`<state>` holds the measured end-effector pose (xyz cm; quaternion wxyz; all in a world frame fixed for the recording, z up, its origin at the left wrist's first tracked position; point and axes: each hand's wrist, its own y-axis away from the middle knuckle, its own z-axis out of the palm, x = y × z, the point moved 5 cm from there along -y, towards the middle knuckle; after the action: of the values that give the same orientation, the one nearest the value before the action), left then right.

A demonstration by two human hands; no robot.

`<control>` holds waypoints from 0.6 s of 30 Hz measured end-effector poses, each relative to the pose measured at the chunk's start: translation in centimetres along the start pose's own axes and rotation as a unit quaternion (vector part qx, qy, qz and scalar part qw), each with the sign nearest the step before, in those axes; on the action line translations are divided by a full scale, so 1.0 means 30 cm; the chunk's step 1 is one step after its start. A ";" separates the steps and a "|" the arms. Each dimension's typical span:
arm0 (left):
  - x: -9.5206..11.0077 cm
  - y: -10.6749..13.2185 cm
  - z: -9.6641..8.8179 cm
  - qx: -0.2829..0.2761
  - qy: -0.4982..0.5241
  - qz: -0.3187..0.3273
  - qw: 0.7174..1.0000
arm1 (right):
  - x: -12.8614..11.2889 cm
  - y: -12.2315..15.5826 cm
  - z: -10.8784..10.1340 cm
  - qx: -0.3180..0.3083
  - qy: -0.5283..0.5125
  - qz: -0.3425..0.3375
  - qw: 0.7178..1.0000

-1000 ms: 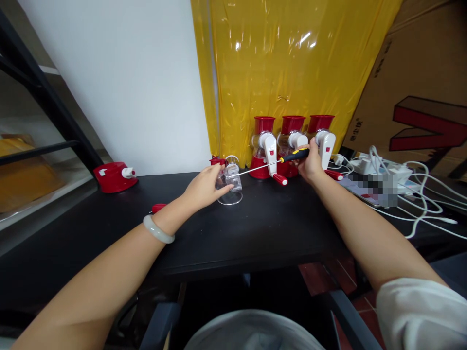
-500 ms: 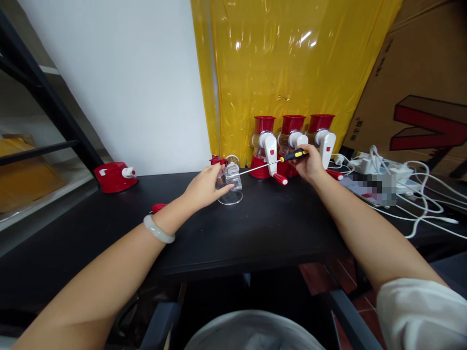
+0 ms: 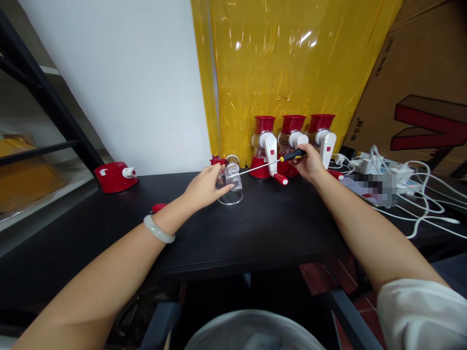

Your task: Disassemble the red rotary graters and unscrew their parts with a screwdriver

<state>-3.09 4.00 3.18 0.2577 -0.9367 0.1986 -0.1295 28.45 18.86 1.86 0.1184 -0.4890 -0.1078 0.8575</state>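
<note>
Left hand point(image 3: 204, 187) holds the clear plastic body point(image 3: 235, 182) at the table's point(image 3: 255, 233) far side, apparently steadying it. Right hand point(image 3: 310, 164) grips a screwdriver point(image 3: 293, 155), shaft slanting down-left toward it; tip contact unclear. Graters point(image 3: 270, 146) restrict the far right; room lies toward the near edge.

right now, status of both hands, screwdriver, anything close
Left hand holding clear plastic part. Right hand gripping screwdriver, shaft pointed at part. Red-and-white grinders close behind.

A black table point(image 3: 255, 238) bears a red base point(image 3: 114, 180), 3 red-and-white graters point(image 3: 293, 123), white cables point(image 3: 451, 220) and a clear housing point(image 3: 236, 183)
</note>
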 end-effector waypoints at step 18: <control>-0.001 -0.001 0.001 -0.002 0.005 -0.003 1.000 | -0.017 0.008 0.007 -0.029 0.009 -0.021 0.999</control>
<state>-3.10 4.05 3.17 0.2541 -0.9374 0.1969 -0.1344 28.49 18.46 2.32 0.1227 -0.4973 -0.1417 0.8471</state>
